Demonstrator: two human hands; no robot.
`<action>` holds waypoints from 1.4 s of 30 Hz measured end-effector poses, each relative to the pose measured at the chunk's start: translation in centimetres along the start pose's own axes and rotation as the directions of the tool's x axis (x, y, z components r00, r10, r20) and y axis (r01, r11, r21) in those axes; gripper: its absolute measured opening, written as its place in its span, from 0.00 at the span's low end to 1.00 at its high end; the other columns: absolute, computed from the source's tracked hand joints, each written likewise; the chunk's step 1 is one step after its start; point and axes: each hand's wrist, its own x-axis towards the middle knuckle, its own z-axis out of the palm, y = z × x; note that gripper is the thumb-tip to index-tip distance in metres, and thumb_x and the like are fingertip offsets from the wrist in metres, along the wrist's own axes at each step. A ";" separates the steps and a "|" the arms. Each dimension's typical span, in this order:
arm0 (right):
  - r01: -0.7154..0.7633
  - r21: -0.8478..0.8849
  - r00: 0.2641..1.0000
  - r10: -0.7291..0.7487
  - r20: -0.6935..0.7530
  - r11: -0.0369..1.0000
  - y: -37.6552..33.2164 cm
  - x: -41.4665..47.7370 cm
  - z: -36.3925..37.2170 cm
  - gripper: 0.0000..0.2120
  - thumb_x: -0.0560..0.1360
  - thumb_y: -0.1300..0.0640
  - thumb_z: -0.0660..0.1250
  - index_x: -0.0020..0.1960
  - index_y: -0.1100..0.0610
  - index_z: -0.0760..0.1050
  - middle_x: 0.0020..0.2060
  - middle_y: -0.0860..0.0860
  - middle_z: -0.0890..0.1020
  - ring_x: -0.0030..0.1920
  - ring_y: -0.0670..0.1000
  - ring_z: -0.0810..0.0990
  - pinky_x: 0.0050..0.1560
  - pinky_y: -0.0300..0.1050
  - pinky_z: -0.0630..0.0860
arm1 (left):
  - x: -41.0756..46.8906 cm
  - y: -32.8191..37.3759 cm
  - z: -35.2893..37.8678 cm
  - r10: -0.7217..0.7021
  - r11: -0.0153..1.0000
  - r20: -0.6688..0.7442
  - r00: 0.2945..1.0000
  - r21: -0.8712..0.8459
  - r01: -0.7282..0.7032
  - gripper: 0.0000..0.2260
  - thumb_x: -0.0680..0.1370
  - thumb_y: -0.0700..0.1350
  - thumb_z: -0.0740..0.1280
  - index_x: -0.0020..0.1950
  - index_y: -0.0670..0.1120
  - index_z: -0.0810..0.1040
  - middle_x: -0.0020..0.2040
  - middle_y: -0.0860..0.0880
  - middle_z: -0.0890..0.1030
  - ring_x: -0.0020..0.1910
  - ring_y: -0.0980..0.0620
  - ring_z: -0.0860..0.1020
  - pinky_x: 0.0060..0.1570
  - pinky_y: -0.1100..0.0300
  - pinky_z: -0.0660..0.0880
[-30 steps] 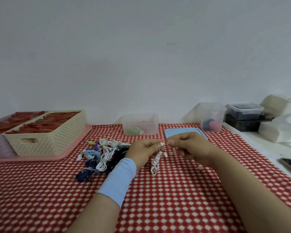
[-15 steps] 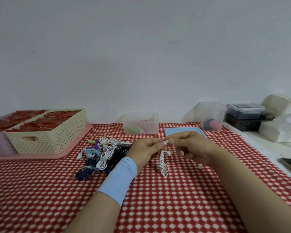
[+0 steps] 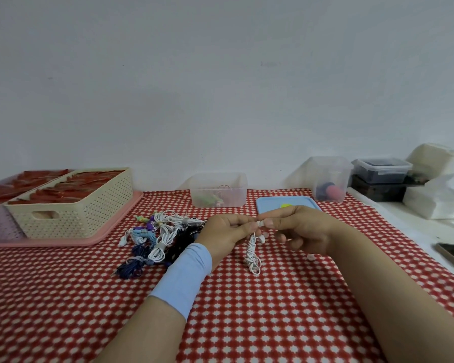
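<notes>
Head view: both hands pinch the top of a white earphone bundle above the checked tablecloth
Left hand and right hand meet fingertip to fingertip; the coiled bundle hangs upright, long axis vertical, lower loops pointing down at the cloth

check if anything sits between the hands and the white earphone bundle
Nothing visible does. The left hand and the right hand both pinch the top of the white earphone bundle, which hangs between them; the pile of other cables lies apart, to its left.
</notes>
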 end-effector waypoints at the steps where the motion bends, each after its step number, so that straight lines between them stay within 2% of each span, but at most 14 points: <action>1: 0.001 -0.001 1.000 -0.001 0.005 1.000 0.0 0.0 0.0 0.14 0.69 0.59 0.73 0.54 0.58 0.86 0.48 0.58 0.82 0.29 0.45 0.71 0.21 0.34 0.60 | 0.0 0.0 0.0 0.002 1.000 0.001 1.000 0.002 -0.002 0.06 0.77 0.41 0.71 0.52 0.44 0.85 0.46 0.46 0.87 0.49 0.52 0.84 0.57 0.57 0.78; 6: 0.005 0.008 1.000 -0.005 0.027 1.000 -0.1 -0.1 0.0 0.14 0.68 0.58 0.73 0.53 0.58 0.86 0.45 0.57 0.82 0.29 0.45 0.72 0.21 0.33 0.60 | -0.1 0.0 0.1 0.005 0.999 0.028 1.000 -0.046 -0.003 0.05 0.76 0.39 0.71 0.50 0.43 0.85 0.46 0.44 0.86 0.48 0.50 0.84 0.58 0.54 0.78; 11: -0.028 -0.007 0.999 0.028 0.047 1.000 0.2 0.0 0.0 0.11 0.67 0.58 0.73 0.49 0.56 0.87 0.42 0.55 0.83 0.28 0.45 0.72 0.20 0.33 0.59 | -0.3 0.2 0.0 0.016 1.000 0.046 0.999 0.019 -0.017 0.05 0.76 0.38 0.71 0.51 0.40 0.84 0.44 0.46 0.86 0.44 0.55 0.84 0.49 0.63 0.79; 13: -0.022 -0.010 0.999 0.022 0.026 1.000 0.2 -0.1 0.1 0.13 0.69 0.59 0.73 0.53 0.57 0.86 0.43 0.56 0.83 0.28 0.45 0.74 0.20 0.34 0.61 | -0.3 0.3 0.0 0.022 0.999 0.030 0.999 0.049 -0.024 0.05 0.76 0.39 0.72 0.51 0.41 0.85 0.45 0.45 0.86 0.45 0.54 0.84 0.51 0.61 0.79; 16: 0.084 0.013 0.993 -0.082 -0.087 0.996 0.0 0.0 0.4 0.12 0.74 0.62 0.73 0.56 0.58 0.83 0.41 0.56 0.84 0.29 0.47 0.77 0.21 0.36 0.64 | -0.1 0.3 0.3 0.008 1.000 -0.021 1.000 -0.008 -0.008 0.04 0.77 0.42 0.71 0.49 0.44 0.85 0.44 0.46 0.86 0.46 0.53 0.84 0.57 0.54 0.78; 19: 0.180 -0.101 0.968 -0.195 -0.156 0.978 -0.4 -0.4 0.6 0.06 0.75 0.60 0.73 0.51 0.56 0.85 0.42 0.59 0.85 0.31 0.48 0.79 0.26 0.38 0.67 | 0.1 0.3 0.6 -0.009 1.000 -0.066 0.998 0.000 0.009 0.05 0.77 0.43 0.71 0.48 0.45 0.86 0.45 0.47 0.86 0.49 0.47 0.84 0.60 0.49 0.78; 21: 0.200 -0.173 0.963 -0.226 -0.147 0.964 -0.5 -0.8 0.7 0.05 0.75 0.59 0.73 0.50 0.55 0.87 0.44 0.58 0.87 0.32 0.48 0.79 0.28 0.39 0.69 | 0.1 0.3 0.5 -0.020 1.000 -0.070 0.997 0.005 0.020 0.04 0.77 0.43 0.71 0.48 0.45 0.86 0.44 0.48 0.86 0.46 0.49 0.83 0.61 0.48 0.77; 24: 0.219 -0.295 0.951 -0.271 -0.148 0.930 -0.8 -1.4 0.9 0.06 0.75 0.58 0.74 0.51 0.54 0.87 0.41 0.54 0.87 0.33 0.47 0.80 0.29 0.40 0.71 | -0.1 0.4 0.4 -0.029 0.999 -0.077 0.997 0.017 0.030 0.04 0.77 0.43 0.71 0.47 0.47 0.86 0.44 0.48 0.86 0.41 0.56 0.81 0.60 0.50 0.78; 28: 0.259 -0.405 0.917 -0.356 -0.182 0.877 -0.9 -1.5 1.2 0.05 0.73 0.58 0.76 0.49 0.56 0.87 0.34 0.54 0.85 0.28 0.44 0.77 0.26 0.36 0.70 | -0.1 0.4 0.4 -0.031 0.999 -0.089 0.996 0.034 0.034 0.04 0.76 0.43 0.72 0.48 0.47 0.86 0.43 0.48 0.87 0.41 0.55 0.81 0.58 0.52 0.79; 31: 0.283 -0.463 0.889 -0.411 -0.202 0.840 -0.7 -1.4 1.5 0.06 0.74 0.59 0.76 0.50 0.57 0.86 0.30 0.50 0.84 0.25 0.43 0.76 0.26 0.32 0.69 | -0.1 0.5 0.4 -0.012 0.997 -0.109 0.994 0.078 0.021 0.04 0.76 0.44 0.72 0.49 0.47 0.85 0.43 0.48 0.87 0.39 0.58 0.81 0.54 0.57 0.80; 36: 0.302 -0.502 0.887 -0.431 -0.164 0.811 -0.7 -1.3 1.5 0.04 0.74 0.61 0.75 0.49 0.57 0.86 0.27 0.44 0.83 0.23 0.40 0.75 0.27 0.29 0.69 | -0.1 0.5 0.4 0.005 0.992 -0.130 0.992 0.124 0.011 0.05 0.76 0.44 0.73 0.51 0.47 0.85 0.43 0.49 0.87 0.44 0.53 0.84 0.50 0.61 0.80; 39: 0.284 -0.483 0.898 -0.407 -0.170 0.829 -0.8 -1.4 1.6 0.04 0.76 0.57 0.74 0.49 0.55 0.86 0.34 0.47 0.86 0.29 0.43 0.79 0.28 0.34 0.71 | -0.1 0.5 0.4 0.012 0.991 -0.131 0.991 0.134 0.006 0.06 0.76 0.45 0.72 0.52 0.47 0.85 0.42 0.50 0.86 0.39 0.59 0.82 0.46 0.66 0.78; 42: 0.210 -0.299 0.953 -0.263 -0.147 0.931 -0.8 -1.5 1.3 0.10 0.80 0.51 0.67 0.55 0.53 0.84 0.46 0.51 0.87 0.36 0.50 0.81 0.31 0.40 0.71 | -0.1 0.3 0.2 -0.002 0.997 -0.084 0.996 0.076 0.009 0.05 0.77 0.44 0.70 0.49 0.47 0.86 0.42 0.49 0.86 0.37 0.58 0.79 0.50 0.60 0.78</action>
